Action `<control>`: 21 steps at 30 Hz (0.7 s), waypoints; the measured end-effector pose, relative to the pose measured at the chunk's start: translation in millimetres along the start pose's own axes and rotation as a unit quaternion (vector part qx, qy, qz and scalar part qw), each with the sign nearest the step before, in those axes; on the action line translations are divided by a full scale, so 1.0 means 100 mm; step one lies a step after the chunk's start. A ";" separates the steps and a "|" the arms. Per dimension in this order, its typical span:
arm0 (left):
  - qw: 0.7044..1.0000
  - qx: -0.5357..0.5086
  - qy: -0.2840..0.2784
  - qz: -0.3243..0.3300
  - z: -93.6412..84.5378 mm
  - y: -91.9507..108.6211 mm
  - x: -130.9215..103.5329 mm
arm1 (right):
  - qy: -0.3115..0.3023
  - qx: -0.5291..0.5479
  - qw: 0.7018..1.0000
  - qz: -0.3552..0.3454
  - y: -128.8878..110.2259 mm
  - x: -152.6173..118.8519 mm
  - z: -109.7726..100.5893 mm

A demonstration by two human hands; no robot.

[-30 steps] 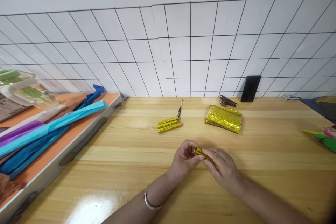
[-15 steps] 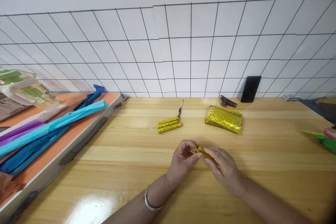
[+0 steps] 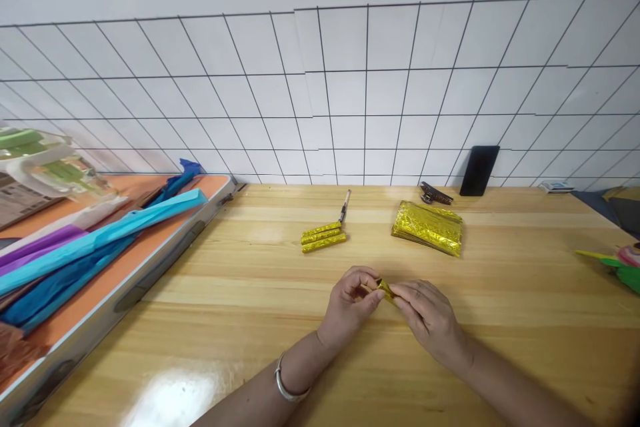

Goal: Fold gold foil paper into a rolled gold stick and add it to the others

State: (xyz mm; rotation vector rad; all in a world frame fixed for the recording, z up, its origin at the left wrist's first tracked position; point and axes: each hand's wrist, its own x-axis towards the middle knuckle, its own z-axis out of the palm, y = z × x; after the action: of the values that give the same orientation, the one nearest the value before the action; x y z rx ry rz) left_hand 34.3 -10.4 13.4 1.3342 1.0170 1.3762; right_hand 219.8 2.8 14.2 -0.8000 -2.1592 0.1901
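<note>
A small piece of gold foil (image 3: 386, 290), partly rolled, is held between both hands above the wooden table. My left hand (image 3: 353, 303) pinches its left end between thumb and fingers. On its right end, my right hand (image 3: 430, 320) has closed its thumb and fingers, covering part of the foil. Beyond my left hand lie three gold foil rolls (image 3: 323, 238) side by side, with a pen (image 3: 344, 205) touching their far end. A stack of gold foil sheets (image 3: 428, 227) rests beyond my right hand.
By the wall are a dark hair clip (image 3: 436, 194) and a black phone (image 3: 479, 171) leaning upright. An orange-topped tray (image 3: 165, 227) at left bears folded coloured papers. A green and pink object (image 3: 625, 270) lies at far right.
My right hand's fingers have closed more tightly on the foil, and less of the foil shows between the hands. My left hand has hardly moved.
</note>
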 end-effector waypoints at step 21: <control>0.999 0.000 -0.028 0.029 0.05 0.01 -0.03 | -0.006 -0.118 0.991 -0.064 -0.05 -0.01 -0.04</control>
State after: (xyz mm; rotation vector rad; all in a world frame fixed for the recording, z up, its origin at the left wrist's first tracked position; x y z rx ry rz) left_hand 39.2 -13.8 13.9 1.4034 0.9473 1.3751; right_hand 221.1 -2.0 17.8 -0.7884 -2.2639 -0.1288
